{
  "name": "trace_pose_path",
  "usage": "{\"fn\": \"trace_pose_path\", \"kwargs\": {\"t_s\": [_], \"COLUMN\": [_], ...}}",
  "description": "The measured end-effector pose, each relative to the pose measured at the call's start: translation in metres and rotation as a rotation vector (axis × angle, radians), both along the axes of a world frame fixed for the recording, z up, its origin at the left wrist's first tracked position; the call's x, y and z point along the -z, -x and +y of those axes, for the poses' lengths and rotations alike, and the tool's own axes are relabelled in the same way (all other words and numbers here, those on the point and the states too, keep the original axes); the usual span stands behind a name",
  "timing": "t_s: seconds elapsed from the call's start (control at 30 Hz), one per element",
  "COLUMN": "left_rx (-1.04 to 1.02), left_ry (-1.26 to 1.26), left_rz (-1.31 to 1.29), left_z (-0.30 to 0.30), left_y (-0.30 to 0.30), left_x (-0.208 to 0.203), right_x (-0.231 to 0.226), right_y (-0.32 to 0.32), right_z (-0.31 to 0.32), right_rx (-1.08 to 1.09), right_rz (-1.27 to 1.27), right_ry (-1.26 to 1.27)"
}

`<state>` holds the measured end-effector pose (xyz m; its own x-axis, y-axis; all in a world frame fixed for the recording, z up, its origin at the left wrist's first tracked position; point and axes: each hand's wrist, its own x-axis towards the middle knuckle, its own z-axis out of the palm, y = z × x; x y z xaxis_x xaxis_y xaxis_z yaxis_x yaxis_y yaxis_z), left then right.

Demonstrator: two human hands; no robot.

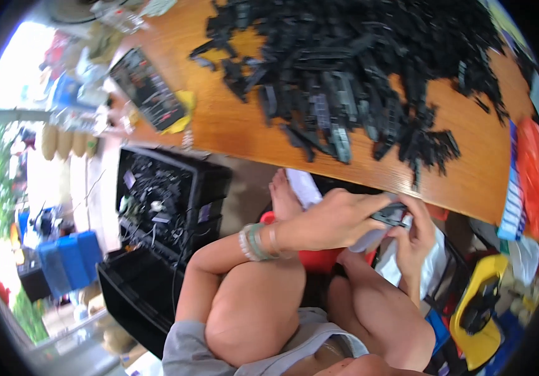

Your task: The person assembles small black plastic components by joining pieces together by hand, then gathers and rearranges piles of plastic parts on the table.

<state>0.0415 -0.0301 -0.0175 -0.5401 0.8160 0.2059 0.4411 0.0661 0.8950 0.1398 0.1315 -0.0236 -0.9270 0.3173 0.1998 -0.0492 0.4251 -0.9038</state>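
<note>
Both hands meet just off the table's near edge, above my lap. My left hand, with bracelets on its wrist, reaches in from the left and its fingers close on a small black plastic part. From the other side my right hand grips the same part between thumb and fingers. Its exact kind is too small and blurred to tell. Beyond the hands, a large heap of similar black plastic pieces covers much of the wooden table.
A phone-like dark device lies on yellow material at the table's left. Below stand a black crate full of small parts and another black bin. At the right are a red plastic bag and a yellow object.
</note>
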Motion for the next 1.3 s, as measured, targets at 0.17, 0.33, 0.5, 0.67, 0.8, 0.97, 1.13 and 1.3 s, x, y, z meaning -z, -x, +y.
{"fn": "trace_pose_path", "kwargs": {"t_s": [0.17,0.33,0.5,0.67,0.8,0.97,1.13,1.3], "left_rx": [0.036,0.080,0.051,0.077,0.151,-0.227,-0.348,-0.409], "left_ry": [0.091,0.128,-0.038,0.074,0.076,0.067,0.243,0.173], "left_rz": [0.034,0.014,0.094,-0.144,0.055,0.472,0.638,0.540], "left_z": [-0.001,0.003,0.009,0.006,0.010,0.036,0.069,0.064], "left_y": [0.003,0.002,0.002,0.004,0.022,0.058,0.075,0.076], "left_x": [-0.005,-0.003,0.004,-0.001,-0.004,0.010,0.011,0.015], "right_x": [0.002,0.009,0.013,0.013,0.010,0.011,0.013,0.023], "right_y": [0.000,-0.006,-0.008,-0.003,-0.006,0.012,0.033,0.026], "right_z": [0.000,0.000,0.002,0.002,0.010,0.017,0.027,0.032], "right_rx": [-0.022,0.021,0.059,0.029,-0.075,0.075,0.335,0.403], "right_rz": [0.020,0.031,0.044,0.083,-0.021,-0.067,-0.078,-0.016], "right_ry": [0.077,0.102,0.094,0.114,0.137,-0.089,-0.629,-0.536]}}
